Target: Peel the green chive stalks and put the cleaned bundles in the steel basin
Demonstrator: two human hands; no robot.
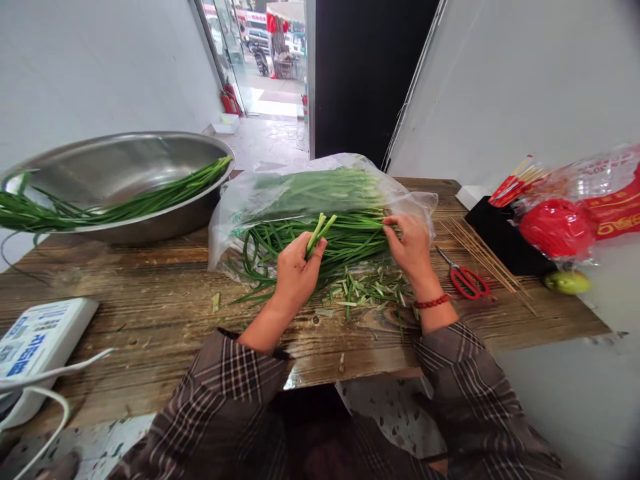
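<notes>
My left hand is closed round a few garlic chives, their pale cut ends poking up above the thumb. At the right end of the chive pile, my right hand pinches a stem end between thumb and fingers. The pile lies partly inside a clear plastic bag, whose film covers the back of it. Short chive trimmings are scattered on the wood in front, between my wrists. Red-handled scissors rest to the right of my right hand.
A large steel basin with more chives stands at the left. Bamboo skewers, a black box and a red plastic package are on the right. A white power strip with cables sits at the near left table edge.
</notes>
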